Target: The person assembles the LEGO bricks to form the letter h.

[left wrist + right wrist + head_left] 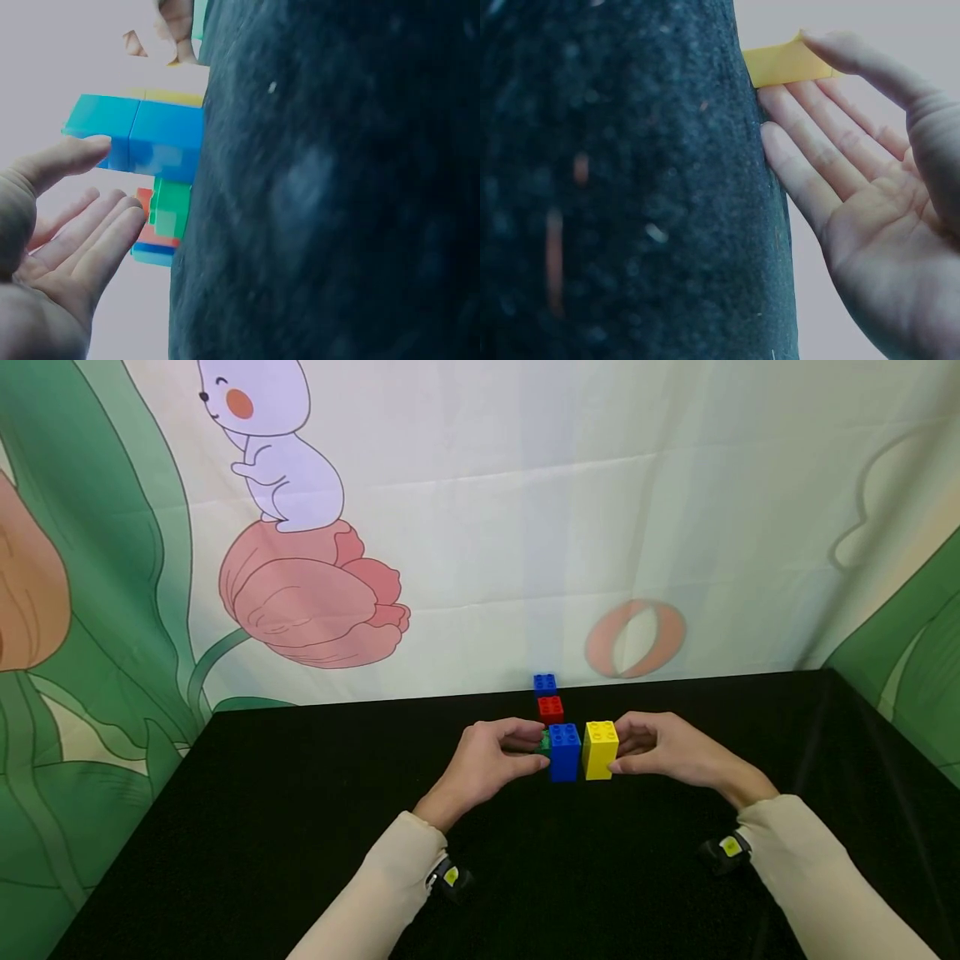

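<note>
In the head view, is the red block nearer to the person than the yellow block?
No, the red block sits farther back, toward the printed cloth, than the yellow block.

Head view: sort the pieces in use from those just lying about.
Seemingly in use: front blue stack, beside the left hand; tall yellow piece, at the right hand.

Seemingly lying about: green block; red block; rear blue block.

Reads as a cloth-screened tabletop set-up; cannot tell whether in home or studio. Judged from printed fabric [480, 527] hung along far edge of black table [262, 860] and round both far corners, showing cartoon animal [296, 481] on tulip [307, 602]; also from toy bricks [565, 762].
</note>
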`<state>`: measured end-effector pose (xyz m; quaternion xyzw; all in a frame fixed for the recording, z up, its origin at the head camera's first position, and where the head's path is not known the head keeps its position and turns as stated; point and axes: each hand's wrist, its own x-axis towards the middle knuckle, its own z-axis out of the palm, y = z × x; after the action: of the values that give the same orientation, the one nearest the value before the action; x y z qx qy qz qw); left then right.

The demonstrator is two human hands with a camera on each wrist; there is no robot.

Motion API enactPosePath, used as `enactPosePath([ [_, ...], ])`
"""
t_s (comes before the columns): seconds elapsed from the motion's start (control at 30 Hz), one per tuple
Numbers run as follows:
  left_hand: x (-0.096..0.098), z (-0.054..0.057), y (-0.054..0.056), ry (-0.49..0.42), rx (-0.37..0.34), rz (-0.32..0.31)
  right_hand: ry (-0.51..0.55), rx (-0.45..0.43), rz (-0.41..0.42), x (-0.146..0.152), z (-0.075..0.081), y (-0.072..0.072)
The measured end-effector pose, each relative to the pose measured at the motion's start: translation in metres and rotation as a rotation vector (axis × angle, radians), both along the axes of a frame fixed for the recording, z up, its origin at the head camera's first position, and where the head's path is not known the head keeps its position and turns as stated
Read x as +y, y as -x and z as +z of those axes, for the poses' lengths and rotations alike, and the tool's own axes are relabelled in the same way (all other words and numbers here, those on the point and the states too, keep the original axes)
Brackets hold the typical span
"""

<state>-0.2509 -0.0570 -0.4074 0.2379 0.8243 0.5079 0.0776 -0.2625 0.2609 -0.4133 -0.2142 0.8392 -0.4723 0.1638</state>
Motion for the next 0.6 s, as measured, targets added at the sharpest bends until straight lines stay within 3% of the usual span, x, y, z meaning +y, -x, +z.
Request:
enactPosePath([
  [0.27,-0.007,0.002,0.005,-0.056,0.036,0.008,-0.011,0.013,-0.01,0.0,0.001,-0.002],
  [0.6,-0.011,-0.004,0.014,-0.085,0.034,0.048,0.011,0.01,0.005,-0.002,0.002,-0.005],
])
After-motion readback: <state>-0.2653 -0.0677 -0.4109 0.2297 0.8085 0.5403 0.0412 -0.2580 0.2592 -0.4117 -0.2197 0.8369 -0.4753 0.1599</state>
